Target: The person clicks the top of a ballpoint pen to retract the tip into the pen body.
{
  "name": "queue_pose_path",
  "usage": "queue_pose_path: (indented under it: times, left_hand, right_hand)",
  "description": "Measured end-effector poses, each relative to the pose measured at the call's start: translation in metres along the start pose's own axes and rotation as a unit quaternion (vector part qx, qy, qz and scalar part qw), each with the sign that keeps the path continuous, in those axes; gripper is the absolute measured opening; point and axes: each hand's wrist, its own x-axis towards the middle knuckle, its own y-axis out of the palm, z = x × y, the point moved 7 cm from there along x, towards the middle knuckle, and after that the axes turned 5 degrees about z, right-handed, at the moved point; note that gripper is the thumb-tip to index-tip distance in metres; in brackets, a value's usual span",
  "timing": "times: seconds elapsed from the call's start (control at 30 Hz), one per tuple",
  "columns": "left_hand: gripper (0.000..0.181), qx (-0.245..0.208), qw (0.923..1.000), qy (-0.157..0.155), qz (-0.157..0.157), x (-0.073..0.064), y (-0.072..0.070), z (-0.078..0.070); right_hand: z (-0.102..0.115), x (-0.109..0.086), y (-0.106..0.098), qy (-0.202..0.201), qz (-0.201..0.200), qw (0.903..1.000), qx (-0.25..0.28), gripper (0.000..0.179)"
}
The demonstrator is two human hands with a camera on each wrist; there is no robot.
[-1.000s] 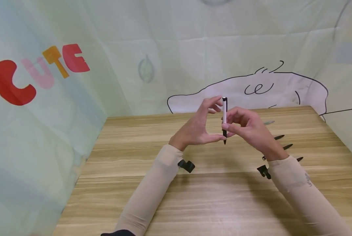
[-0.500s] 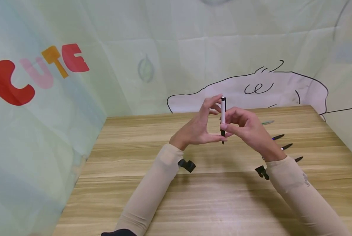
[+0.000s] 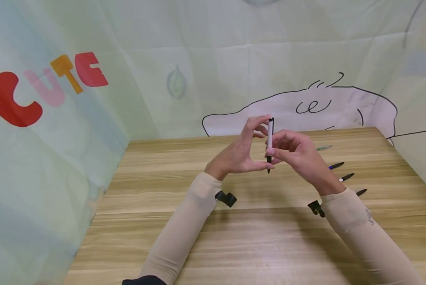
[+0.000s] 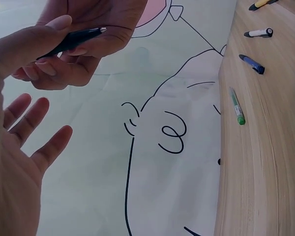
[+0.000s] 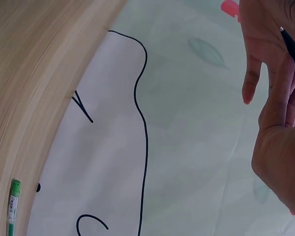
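Note:
A white and black click pen [image 3: 270,134] stands upright in the air in the head view, its black point downward. My right hand [image 3: 300,156] pinches its lower barrel between thumb and fingers. From the other side, my left hand [image 3: 237,154] forms a wide C: the index fingertip is right at the pen's top end, and the straight thumb lies beside the lower part. In the left wrist view, the left thumb [image 4: 24,46] overlaps the pen's dark lower section [image 4: 81,39], with other left fingers loosely spread. The right wrist view catches the dark tip [image 5: 294,51] above the right hand.
Several pens lie on the wooden table [image 3: 155,213] to the right: a green one [image 3: 325,148], a blue one [image 3: 337,165], a white one [image 3: 347,177] and a yellow one [image 4: 262,4]. A printed cloth [image 3: 184,59] hangs behind the table.
The pen and my right hand have shifted slightly left. My left index fingertip now overlaps the pen's top end; the left hand has otherwise hardly moved.

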Motion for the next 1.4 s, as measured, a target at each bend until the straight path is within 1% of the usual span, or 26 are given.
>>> queue_pose_path:
  times: [0.17,0.33,0.6,0.8,1.03,1.23,1.4]
  left_hand:
    - [0.115,-0.001,1.0000,0.000,0.001,0.001,0.000,-0.001]
    - [0.115,-0.003,1.0000,-0.001,0.002,0.001,0.002,0.000]
    - [0.112,0.012,0.9999,-0.003,0.002,0.000,0.002,-0.001]
    - [0.116,0.024,0.9997,0.002,0.000,-0.001,0.000,-0.002]
    - [0.113,0.037,0.9993,0.009,-0.002,-0.005,-0.003,-0.005]
    - [0.108,0.034,0.9993,0.016,-0.003,-0.008,-0.005,-0.007]
    - [0.104,0.026,0.9996,0.007,-0.003,-0.013,-0.009,-0.006]
  right_hand:
    - [0.000,0.000,-0.001,0.007,-0.001,1.0000,-0.002,0.017]
    - [0.000,-0.001,-0.001,0.009,-0.001,0.9999,0.009,0.018]
    - [-0.002,0.000,-0.001,0.004,-0.001,0.9998,0.017,0.018]
    - [-0.001,0.001,0.002,0.002,0.014,0.9997,0.020,0.019]
    - [-0.003,-0.002,0.003,0.018,0.018,0.9997,0.002,0.018]
    - [-0.005,-0.003,0.002,0.018,0.014,0.9997,-0.010,0.017]
    - [-0.007,-0.005,0.001,0.030,0.016,0.9990,-0.027,0.018]
